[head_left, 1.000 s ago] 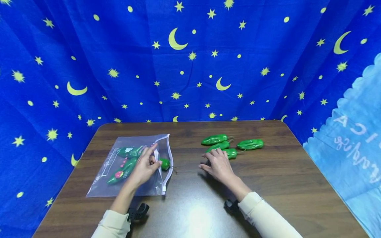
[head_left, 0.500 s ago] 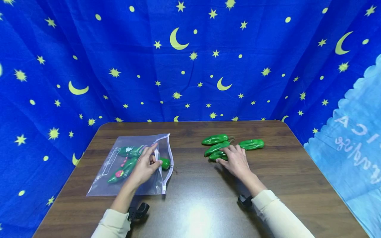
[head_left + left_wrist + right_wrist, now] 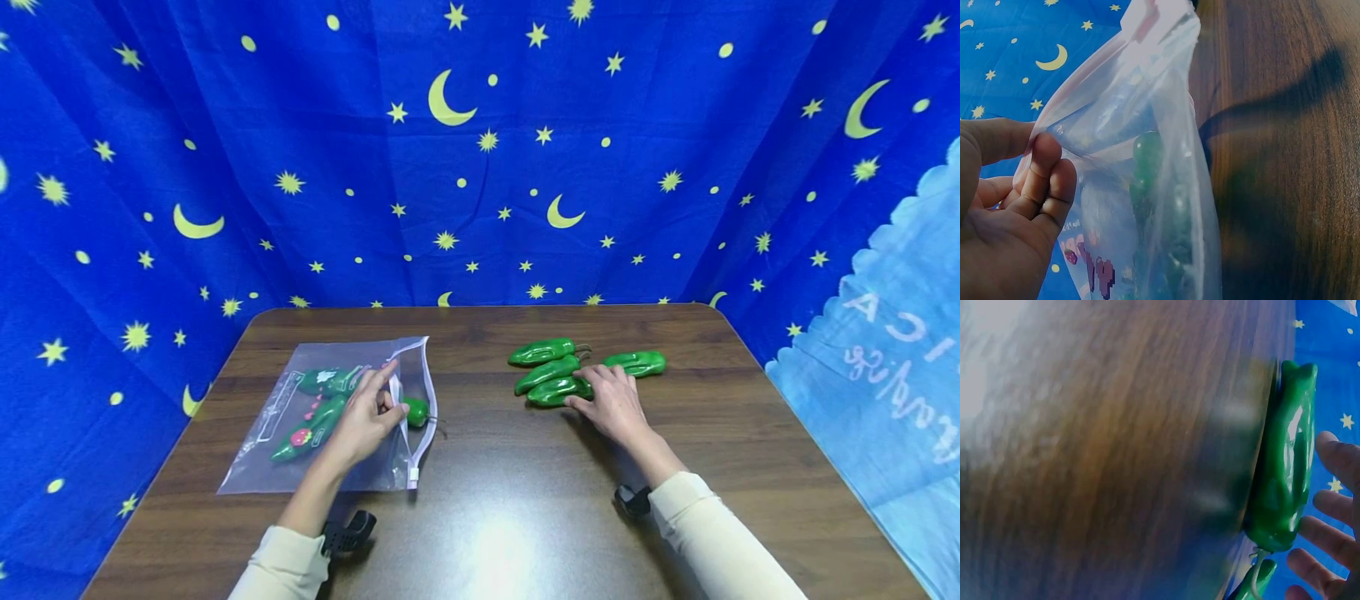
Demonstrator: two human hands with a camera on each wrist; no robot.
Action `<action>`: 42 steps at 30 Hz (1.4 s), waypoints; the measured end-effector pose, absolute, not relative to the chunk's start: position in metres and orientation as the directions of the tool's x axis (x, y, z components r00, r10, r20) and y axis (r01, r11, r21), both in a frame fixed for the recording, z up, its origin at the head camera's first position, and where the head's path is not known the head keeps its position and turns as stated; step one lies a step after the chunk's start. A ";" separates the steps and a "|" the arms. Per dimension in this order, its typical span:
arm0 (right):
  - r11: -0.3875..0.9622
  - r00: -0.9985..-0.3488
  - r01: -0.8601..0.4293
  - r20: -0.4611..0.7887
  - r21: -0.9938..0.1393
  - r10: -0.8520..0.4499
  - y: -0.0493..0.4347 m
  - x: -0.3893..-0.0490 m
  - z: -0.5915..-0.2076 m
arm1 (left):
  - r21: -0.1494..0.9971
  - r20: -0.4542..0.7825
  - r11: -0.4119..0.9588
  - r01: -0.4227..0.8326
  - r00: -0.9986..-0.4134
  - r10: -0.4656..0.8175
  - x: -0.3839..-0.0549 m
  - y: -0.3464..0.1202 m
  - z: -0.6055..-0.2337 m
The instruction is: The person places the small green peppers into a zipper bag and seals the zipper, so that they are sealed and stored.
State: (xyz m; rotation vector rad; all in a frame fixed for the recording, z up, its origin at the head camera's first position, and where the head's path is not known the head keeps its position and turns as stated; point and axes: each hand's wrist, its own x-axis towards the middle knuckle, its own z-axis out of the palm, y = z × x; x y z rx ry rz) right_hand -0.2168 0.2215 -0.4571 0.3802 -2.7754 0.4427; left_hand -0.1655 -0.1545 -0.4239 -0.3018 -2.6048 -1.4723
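Observation:
A clear zip bag (image 3: 251,467) with pink prints lies on the left of the table. Green peppers (image 3: 311,435) show through its plastic, and another pepper (image 3: 416,413) sits at its mouth, stem outward. My left hand (image 3: 366,427) pinches the upper sheet of the bag's mouth, as the left wrist view also shows. Over the stem end of the nearest loose green pepper (image 3: 555,392) is my right hand (image 3: 617,405), its fingers spread. In the right wrist view those fingers (image 3: 1335,459) lie beside the pepper (image 3: 1285,469), not curled round it; contact is unclear.
Two more green peppers, a far one (image 3: 542,352) and a middle one (image 3: 549,374), lie just behind the nearest. Another pepper (image 3: 637,363) lies to their right. A blue star-patterned curtain (image 3: 480,167) hangs behind the wooden table (image 3: 495,492).
My right hand has moved right along the nearest pepper to its stem end, uncovering more of the pepper. The left hand and the bag stay put.

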 end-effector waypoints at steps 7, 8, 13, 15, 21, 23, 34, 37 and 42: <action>0.918 -0.924 -0.297 0.322 -0.262 -0.207 0.228 -0.218 -0.460 | 0.848 0.188 0.484 0.217 -0.976 0.108 -0.157 -0.147 -0.407; 0.919 -0.925 -0.296 0.318 -0.261 -0.208 0.229 -0.218 -0.461 | 0.847 0.186 0.487 0.215 -0.977 0.108 -0.157 -0.147 -0.407; 0.920 -0.932 -0.290 0.296 -0.263 -0.209 0.232 -0.218 -0.460 | 0.835 0.188 0.506 0.216 -0.976 0.105 -0.163 -0.151 -0.421; 0.922 -0.935 -0.287 0.284 -0.261 -0.211 0.233 -0.218 -0.461 | 0.836 0.195 0.502 0.224 -0.975 0.109 -0.164 -0.153 -0.425; 0.927 -0.943 -0.274 0.260 -0.257 -0.207 0.237 -0.217 -0.464 | 0.835 0.197 0.503 0.225 -0.974 0.109 -0.160 -0.149 -0.416; 0.929 -0.945 -0.268 0.255 -0.255 -0.203 0.238 -0.216 -0.465 | 0.835 0.189 0.505 0.218 -0.976 0.108 -0.156 -0.146 -0.407; 0.939 -0.951 -0.251 0.239 -0.236 -0.194 0.243 -0.208 -0.466 | 0.843 0.178 0.496 0.209 -0.978 0.109 -0.147 -0.141 -0.392; 0.935 -0.954 -0.249 0.230 -0.253 -0.192 0.245 -0.206 -0.468 | 0.846 0.173 0.493 0.203 -0.979 0.107 -0.147 -0.141 -0.391; 0.924 -0.952 -0.262 0.231 -0.279 -0.200 0.248 -0.205 -0.470 | 0.854 0.159 0.483 0.192 -0.981 0.108 -0.147 -0.141 -0.390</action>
